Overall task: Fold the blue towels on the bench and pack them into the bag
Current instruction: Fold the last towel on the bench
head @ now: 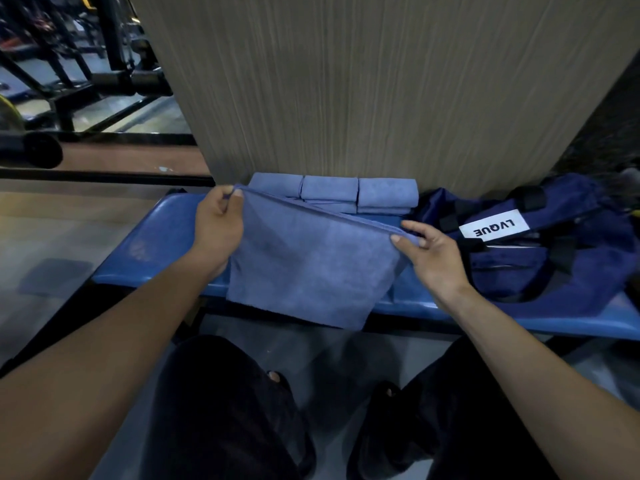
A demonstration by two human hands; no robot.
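Left hand (218,220) pinches the far-left corner of the blue towel (304,268), and the right hand (433,254) pinches the far-right corner between thumb and fingers, so the doubled cloth hangs over the near edge of the desk (156,237). Both top corners should stay level and the edges matched (the right one sits lower now) before laying it flat for the next fold. Three folded towels (332,194) lie in a row at the far side against the wood panel (381,81), and the bag (554,251) rests open to the right.
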